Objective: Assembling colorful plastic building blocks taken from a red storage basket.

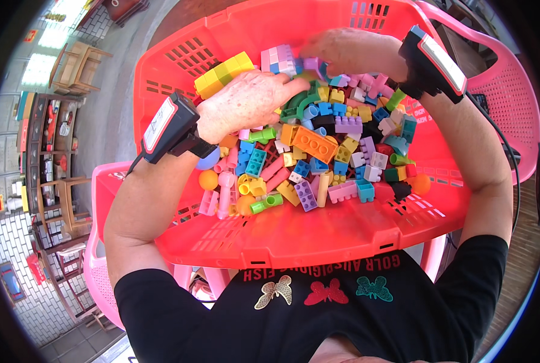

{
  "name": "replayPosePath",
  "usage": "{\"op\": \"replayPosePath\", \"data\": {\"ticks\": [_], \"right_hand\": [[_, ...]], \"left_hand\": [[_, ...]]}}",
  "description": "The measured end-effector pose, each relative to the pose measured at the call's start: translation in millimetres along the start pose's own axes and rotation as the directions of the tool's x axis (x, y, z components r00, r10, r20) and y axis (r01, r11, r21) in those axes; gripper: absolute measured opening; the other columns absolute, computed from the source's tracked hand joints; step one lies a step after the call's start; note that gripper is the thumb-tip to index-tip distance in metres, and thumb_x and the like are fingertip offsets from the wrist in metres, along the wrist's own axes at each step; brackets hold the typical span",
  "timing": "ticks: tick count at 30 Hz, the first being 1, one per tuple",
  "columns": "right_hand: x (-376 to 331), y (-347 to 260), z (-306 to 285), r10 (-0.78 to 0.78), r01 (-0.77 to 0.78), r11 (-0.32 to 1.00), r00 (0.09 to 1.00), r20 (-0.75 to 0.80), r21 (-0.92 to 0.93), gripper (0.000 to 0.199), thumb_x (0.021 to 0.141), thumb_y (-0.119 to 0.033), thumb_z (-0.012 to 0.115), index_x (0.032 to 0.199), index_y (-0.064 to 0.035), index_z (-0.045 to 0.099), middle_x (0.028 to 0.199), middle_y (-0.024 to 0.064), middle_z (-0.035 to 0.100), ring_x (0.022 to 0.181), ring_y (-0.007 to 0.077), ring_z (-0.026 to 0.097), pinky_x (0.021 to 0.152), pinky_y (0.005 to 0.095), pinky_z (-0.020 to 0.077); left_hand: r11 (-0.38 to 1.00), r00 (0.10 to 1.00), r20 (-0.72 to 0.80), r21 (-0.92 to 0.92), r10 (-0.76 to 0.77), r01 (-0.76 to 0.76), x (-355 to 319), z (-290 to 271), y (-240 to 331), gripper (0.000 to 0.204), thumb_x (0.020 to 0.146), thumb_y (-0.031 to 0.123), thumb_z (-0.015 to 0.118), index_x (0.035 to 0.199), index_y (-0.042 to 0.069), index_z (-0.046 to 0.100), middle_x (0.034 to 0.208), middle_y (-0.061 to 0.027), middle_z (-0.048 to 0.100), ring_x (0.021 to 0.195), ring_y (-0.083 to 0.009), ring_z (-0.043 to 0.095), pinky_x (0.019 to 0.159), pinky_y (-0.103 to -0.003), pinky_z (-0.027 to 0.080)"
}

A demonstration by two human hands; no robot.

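Clock directions are from the basket's middle, with 12 farthest from the wearer. Nearest, at 6, is the black shirt (330, 320) with three butterfly patches. Beyond it, a wide red basket (306, 239) with slotted walls holds a loose heap of toy bricks (347, 124) in many colours. Among them lie an orange ball (208, 179) at 8 and another at 4. A large orange brick (314, 145) lies on top at the centre; past it, toward 12, sits a green curved piece (295, 109).

The left hand (249, 103), at 10, is palm down, one finger stretched toward 12; whether it pinches anything is hidden. Just behind it leans a yellow block stack (224, 74). At 11 is a pink, lavender and blue cluster (279, 59). The right hand (342, 51), at 1, is blurred beside a purple brick (314, 66); its grip cannot be told.

The step appears to be picking or joining bricks; the next move calls for a sure fingertip hold.

Farther out, a pink chair (512, 100) stands at 2.
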State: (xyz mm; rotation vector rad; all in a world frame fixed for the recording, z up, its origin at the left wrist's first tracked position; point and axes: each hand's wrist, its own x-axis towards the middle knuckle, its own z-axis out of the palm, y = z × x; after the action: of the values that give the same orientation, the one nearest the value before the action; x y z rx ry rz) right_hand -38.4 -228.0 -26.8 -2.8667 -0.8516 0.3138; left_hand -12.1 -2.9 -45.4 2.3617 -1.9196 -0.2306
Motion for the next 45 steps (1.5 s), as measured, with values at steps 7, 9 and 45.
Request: {"op": "replayPosePath", "data": {"ticks": [7, 9, 45], "right_hand": [[-2.1, -1.6, -1.3, 0.039, -0.039, 0.999, 0.999, 0.014, -0.016, 0.056, 0.07, -0.012, 0.07, 0.123, -0.0065, 0.053, 0.114, 0.0135, 0.06, 0.113, 0.031, 0.052, 0.096, 0.0416, 0.0432], [-2.7, -3.8, -3.5, 0.054, -0.055, 0.998, 0.998, 0.04, 0.009, 0.056, 0.07, -0.012, 0.07, 0.123, -0.0061, 0.053, 0.114, 0.0133, 0.06, 0.113, 0.0308, 0.052, 0.096, 0.0416, 0.0433], [8.3, 9.8, 13.8, 0.135, -0.123, 0.987, 0.983, 0.122, -0.099, 0.062, 0.058, -0.017, 0.075, 0.115, -0.0028, 0.056, 0.102, 0.0162, 0.062, 0.097, 0.0329, 0.06, 0.076, 0.0436, 0.0497]], "left_hand": [[0.952, 0.959, -0.104, 0.185, 0.264, -0.243, 3.1, -2.4, 7.9, 0.066, 0.062, 0.002, 0.068, 0.124, 0.018, 0.051, 0.084, -0.0083, 0.049, 0.082, -0.0253, 0.056, 0.073, -0.036, 0.044], [0.96, 0.966, -0.101, 0.176, 0.239, -0.219, 0.9, 1.6, 6.3, 0.064, 0.062, 0.003, 0.068, 0.122, 0.019, 0.052, 0.083, -0.0083, 0.049, 0.081, -0.0259, 0.056, 0.072, -0.037, 0.045], [0.995, 0.983, -0.184, 0.093, -0.024, 0.042, 2.9, -3.3, -22.7, 0.065, 0.073, 0.014, 0.07, 0.132, 0.013, 0.044, 0.114, -0.0132, 0.053, 0.106, -0.0306, 0.052, 0.089, -0.041, 0.042]]}}
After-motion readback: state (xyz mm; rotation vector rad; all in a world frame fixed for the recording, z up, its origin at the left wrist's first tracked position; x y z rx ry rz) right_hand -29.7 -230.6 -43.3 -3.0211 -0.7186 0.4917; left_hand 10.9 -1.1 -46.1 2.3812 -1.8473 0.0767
